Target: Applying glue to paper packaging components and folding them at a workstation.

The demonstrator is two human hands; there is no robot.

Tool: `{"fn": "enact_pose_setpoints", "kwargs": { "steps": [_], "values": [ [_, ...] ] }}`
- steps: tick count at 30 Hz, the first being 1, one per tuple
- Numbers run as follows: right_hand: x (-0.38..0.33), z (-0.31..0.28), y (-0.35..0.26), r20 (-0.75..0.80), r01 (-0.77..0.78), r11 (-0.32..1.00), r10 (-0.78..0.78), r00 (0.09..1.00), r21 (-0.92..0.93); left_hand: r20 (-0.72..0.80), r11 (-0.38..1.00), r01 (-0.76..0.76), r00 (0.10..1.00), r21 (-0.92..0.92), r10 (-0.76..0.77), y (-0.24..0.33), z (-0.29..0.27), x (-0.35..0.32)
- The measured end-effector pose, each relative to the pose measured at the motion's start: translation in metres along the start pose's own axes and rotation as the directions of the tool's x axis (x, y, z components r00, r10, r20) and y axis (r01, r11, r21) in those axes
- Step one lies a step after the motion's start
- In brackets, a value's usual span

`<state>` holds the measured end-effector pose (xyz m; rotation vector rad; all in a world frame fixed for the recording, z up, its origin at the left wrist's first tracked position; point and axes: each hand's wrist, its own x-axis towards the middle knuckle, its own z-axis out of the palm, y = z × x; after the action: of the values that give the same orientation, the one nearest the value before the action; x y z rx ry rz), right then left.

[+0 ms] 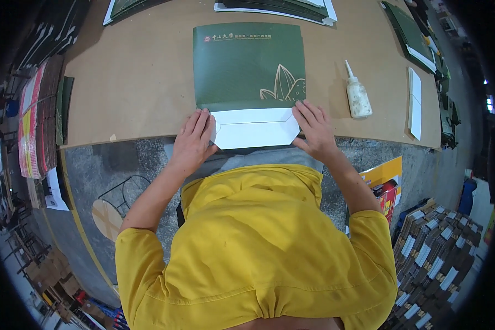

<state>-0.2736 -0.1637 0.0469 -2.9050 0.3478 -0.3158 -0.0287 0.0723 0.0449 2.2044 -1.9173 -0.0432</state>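
A flat green paper bag (242,66) lies on the table in front of me, with pale line drawings of leaves near its right side and a small line of print along the top. Its white folded bottom flap (253,129) points toward me and reaches past the table's near edge. My left hand (194,139) grips the flap's left end, fingers together on top and thumb by the lower corner. At the right end, my right hand (316,129) holds the flap in the same way. Whatever the thumbs press from below is hidden.
A squeeze bottle (358,98) with a pointed nozzle stands to the right, beside a white paper strip (415,104). Green bag stacks (275,10) lie along the table's far side. Bundled sheets (38,115) stand at the left; a large stack (434,258) rises from the floor at lower right.
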Motion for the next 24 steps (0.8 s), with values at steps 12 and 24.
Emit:
{"fn": "enact_pose_setpoints", "kwargs": {
  "steps": [12,24],
  "values": [
    [0.029,0.019,-0.005,-0.090,-0.464,0.877,0.475,0.875,0.123,-0.238,0.926,0.308,0.904,-0.217,-0.356,0.008,0.022,0.055],
    [0.063,0.002,0.016,0.255,-0.657,0.457,0.669,0.698,0.599,-0.237,0.888,0.287,0.892,-0.359,-0.384,-0.003,0.039,0.060]
  ]
}}
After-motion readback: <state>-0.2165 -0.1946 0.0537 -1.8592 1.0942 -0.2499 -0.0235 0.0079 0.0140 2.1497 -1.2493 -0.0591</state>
